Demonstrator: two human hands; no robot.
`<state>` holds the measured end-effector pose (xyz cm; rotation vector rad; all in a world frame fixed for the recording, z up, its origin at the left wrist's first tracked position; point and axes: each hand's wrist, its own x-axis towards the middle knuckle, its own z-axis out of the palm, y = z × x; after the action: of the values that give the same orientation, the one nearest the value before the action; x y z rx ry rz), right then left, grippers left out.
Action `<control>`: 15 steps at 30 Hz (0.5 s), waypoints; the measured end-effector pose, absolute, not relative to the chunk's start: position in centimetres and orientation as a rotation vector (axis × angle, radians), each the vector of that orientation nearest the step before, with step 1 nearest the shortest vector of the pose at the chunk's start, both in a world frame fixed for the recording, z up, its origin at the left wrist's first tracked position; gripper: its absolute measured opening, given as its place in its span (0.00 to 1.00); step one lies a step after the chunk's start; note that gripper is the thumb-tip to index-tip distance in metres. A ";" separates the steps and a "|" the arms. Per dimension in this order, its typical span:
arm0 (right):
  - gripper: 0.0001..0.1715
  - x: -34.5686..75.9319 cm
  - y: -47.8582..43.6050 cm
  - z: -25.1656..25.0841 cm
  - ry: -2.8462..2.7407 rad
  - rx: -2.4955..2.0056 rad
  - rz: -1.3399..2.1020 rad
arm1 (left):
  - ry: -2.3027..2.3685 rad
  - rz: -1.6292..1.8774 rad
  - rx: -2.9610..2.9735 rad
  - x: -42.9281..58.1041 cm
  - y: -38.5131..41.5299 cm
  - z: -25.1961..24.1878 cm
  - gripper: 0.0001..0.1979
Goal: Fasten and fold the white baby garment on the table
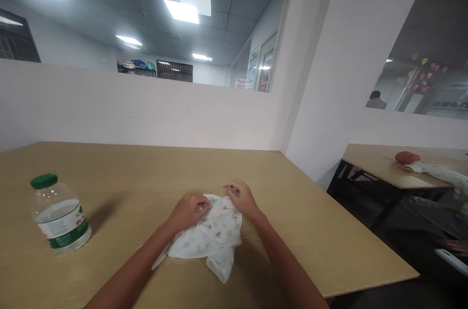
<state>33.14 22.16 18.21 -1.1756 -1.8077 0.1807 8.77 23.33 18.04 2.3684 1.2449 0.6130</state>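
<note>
The forearms run out of the bottom of the view, and the left hand [188, 211] covers the near-left part of a small white printed cloth [215, 236], so its full shape is hard to make out. It may be a baby garment, but I cannot tell. Its print is a scatter of tiny pale green and dark motifs, too small to read.

Near the left edge of the wooden table [146, 172] stands a clear water bottle [58, 216] with a green cap. Its green-and-white label has some red marks, but the writing is blurred.

At the right edge of the view, a second table [383, 165] carries what looks like a doll [405, 157], partly cut off.

The cloth lies crumpled near the middle of the table's front edge, one corner trailing toward the person. The left hand's fingers are curled shut, pinching the cloth's upper-left part. The right hand [241, 199] rests at the cloth's far right corner with fingers bent, tips down on or just beyond the fabric. Whether they grip it cannot be told.
</note>
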 end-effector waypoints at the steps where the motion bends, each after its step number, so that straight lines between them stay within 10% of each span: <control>1: 0.11 33.1 23.1 18.3 -1.809 -1.246 0.182 | 1.297 0.637 2.351 9.2 23.8 18.0 0.18; 15: 0.08 35.9 24.9 14.3 -1.745 -1.414 0.484 | 1.419 0.707 2.289 10.3 25.9 14.6 0.16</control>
<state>35.87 24.89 14.27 -1.4140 -1.7445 0.4836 10.28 25.95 14.58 2.2891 1.4192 0.7067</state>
